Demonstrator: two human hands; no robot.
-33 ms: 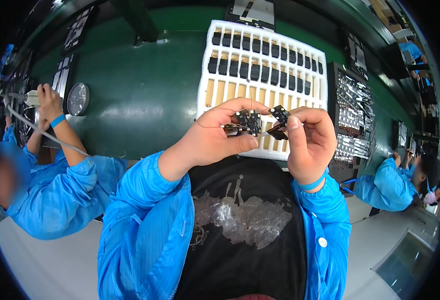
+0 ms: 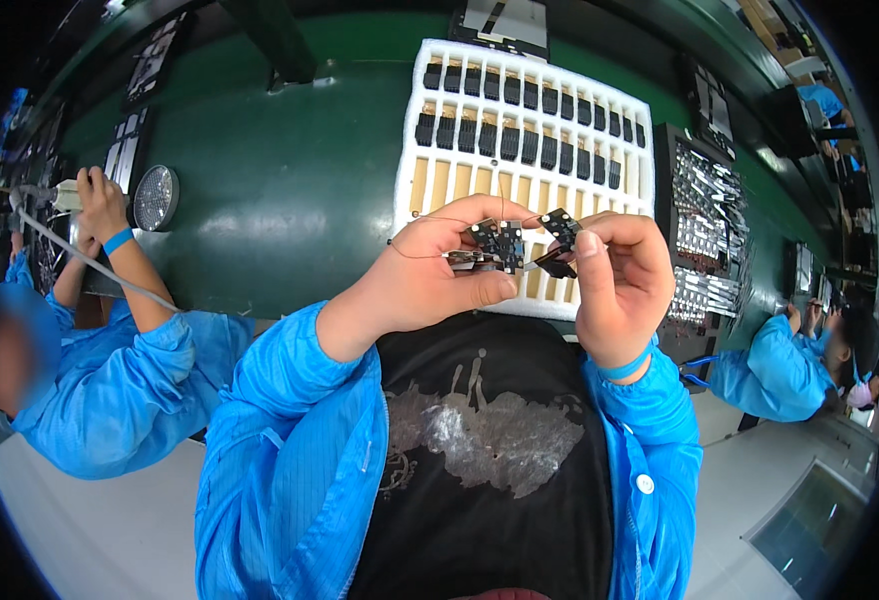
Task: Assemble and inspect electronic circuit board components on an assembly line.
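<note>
My left hand [image 2: 425, 275] pinches several small black circuit pieces [image 2: 508, 245] with white dots between thumb and fingers. Thin brown wires trail from them across the hand. Close beside it, my right hand [image 2: 622, 280] holds another black circuit piece [image 2: 560, 226] by thumb and forefinger, with a dark flat part hanging below it. Both hands are raised over the near part of a white foam tray [image 2: 406, 185]. Stacks of black pieces [image 2: 510, 140] fill much of its two far rows; the nearer slots show brown bottoms, partly hidden by my hands.
The tray lies on a green table [image 2: 290, 190]. A black tray of silvery strips [image 2: 705, 220] is to its right, near blue-handled pliers [image 2: 698, 372]. At left are a round metal dish [image 2: 157, 198] and a co-worker's hands [image 2: 102, 210]. Another co-worker [image 2: 775, 370] sits at right.
</note>
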